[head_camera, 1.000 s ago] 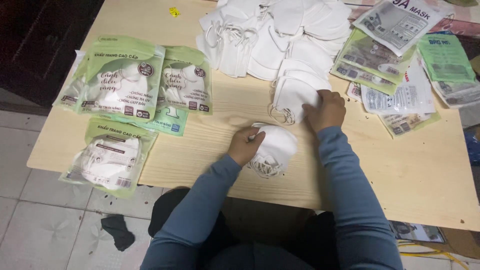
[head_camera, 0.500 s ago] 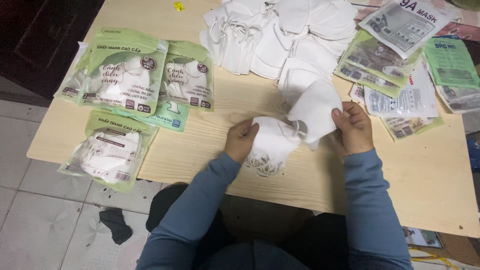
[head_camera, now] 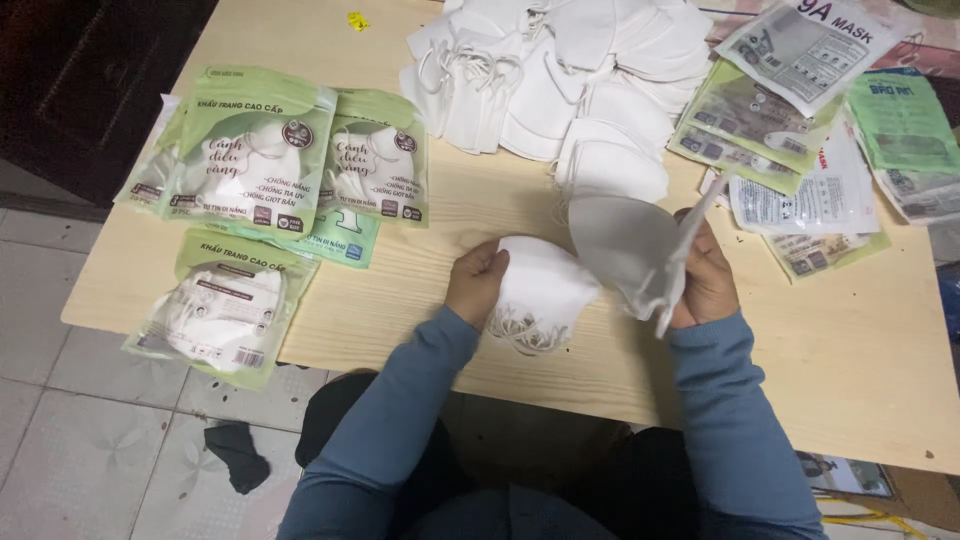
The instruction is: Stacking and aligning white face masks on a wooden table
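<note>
1. Hands over a pale wooden table (head_camera: 420, 300), both sleeves blue, seen from above.
2. Left hand (head_camera: 477, 283) rests on the table, fingers curled around the left edge of a small stack of white masks (head_camera: 545, 292); the stack lies flat on the wood, its ear loops bunched at the near edge (how many masks it holds cannot be told).
3. Right hand (head_camera: 705, 278) is raised just right of that stack, pinching a single white mask (head_camera: 625, 245) by its right edge. The mask is lifted clear of the table and tilted, its cupped inner side turned toward the camera, its lower left part overlapping the stack in view.
4. Behind the held mask, a loose heap of white masks (head_camera: 560, 70) spreads across the far middle of the table, ear loops tangled at its left side.
5. Left of the hands, well apart: three filled green mask packets (head_camera: 260, 170), two side by side at the far left and one nearer the table's front edge (head_camera: 225, 310).
6. Right of the heap: a scatter of flat empty packets (head_camera: 800, 120), green and clear, printed sides up, overlapping one another.
7. Small yellow scrap (head_camera: 357, 20) at the far edge of the table.
8. Tiled floor (head_camera: 90, 440) below the table on the left, with a dark cloth (head_camera: 237, 455) lying on it.
</note>
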